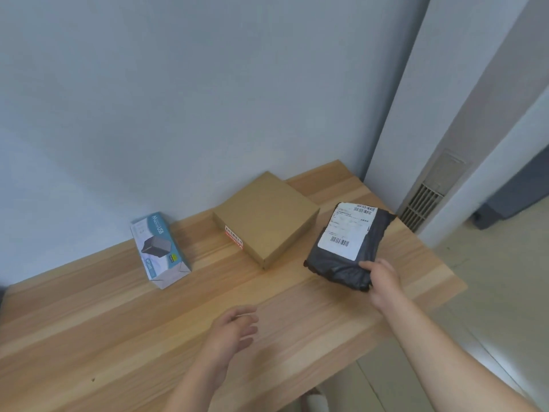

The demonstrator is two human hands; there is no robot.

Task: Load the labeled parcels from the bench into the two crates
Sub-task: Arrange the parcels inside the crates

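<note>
Three parcels lie on the wooden bench, all towards its far side near the pale wall. On the right, close to the bench's right edge, is a black bag with a white shipping label facing up. The right hand grips the bag's near corner, thumb on top and the other fingers tucked under the edge. Whether that end of the bag is raised off the wood cannot be told. Just to the bag's left, apart from it by a narrow strip of bench, a flat brown cardboard box sits with one corner pointing at the viewer and a small red and white sticker on its near left side. Well to the left of that, a blue and white printed box lies at an angle, its far end close to the wall. The left hand hangs above the bare middle of the bench, nearer than all three parcels, its fingers loosely curled and holding nothing. Nothing lies between either hand and the parcels. Beyond the bench's right end a white pillar carries a slatted grille low down. A dark grey object, only partly in view, stands on the pale floor behind it.
</note>
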